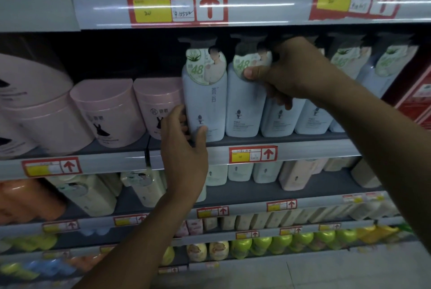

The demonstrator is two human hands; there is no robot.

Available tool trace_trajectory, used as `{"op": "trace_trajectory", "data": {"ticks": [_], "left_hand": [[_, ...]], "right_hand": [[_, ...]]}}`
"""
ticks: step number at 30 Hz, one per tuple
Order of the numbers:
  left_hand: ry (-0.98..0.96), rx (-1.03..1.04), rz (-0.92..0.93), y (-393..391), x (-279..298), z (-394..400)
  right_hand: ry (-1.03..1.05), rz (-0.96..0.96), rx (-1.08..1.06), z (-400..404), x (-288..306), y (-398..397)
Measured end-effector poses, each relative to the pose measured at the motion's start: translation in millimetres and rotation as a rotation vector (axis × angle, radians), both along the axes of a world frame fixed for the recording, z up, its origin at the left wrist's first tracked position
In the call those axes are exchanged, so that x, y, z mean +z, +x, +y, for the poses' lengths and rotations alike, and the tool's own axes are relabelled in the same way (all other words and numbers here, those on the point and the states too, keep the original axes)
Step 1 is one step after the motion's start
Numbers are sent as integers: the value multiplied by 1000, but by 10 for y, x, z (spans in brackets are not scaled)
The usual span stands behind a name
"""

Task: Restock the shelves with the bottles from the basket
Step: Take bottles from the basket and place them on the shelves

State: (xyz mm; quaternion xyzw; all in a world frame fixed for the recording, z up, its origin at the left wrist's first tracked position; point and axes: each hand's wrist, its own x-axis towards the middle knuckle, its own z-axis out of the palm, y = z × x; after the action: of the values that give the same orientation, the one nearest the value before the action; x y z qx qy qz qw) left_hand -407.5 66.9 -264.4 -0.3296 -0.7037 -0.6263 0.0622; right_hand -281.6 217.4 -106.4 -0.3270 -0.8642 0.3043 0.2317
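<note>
Now left hand (184,148) fingers (201,136) clasping leftmost bottle's (206,104) base, right hand (286,71) pinching second bottle's (245,106) neck tag

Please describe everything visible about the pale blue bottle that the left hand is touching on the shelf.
The pale blue bottle is tall, flat-sided, apparently plastic, with a dark pump top. A round green tag printed "48" hangs at its neck; grey characters and a small dark emblem mark its front. It stands upright at the shelf's front edge, leftmost of its row, beside a pink jar. The left hand grips its lower left corner. Whether it touches the next bottle is unclear.
</note>
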Motion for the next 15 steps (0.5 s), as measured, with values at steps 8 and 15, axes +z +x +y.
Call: {"op": "trace_trajectory", "data": {"ticks": [8, 15], "left_hand": [[32, 10, 27, 82, -12, -40], [-16, -10, 165, 423, 13, -9]], "right_hand": [[209, 325, -6, -198, -414, 443], [191, 524, -572, 185, -1042, 1440]]}}
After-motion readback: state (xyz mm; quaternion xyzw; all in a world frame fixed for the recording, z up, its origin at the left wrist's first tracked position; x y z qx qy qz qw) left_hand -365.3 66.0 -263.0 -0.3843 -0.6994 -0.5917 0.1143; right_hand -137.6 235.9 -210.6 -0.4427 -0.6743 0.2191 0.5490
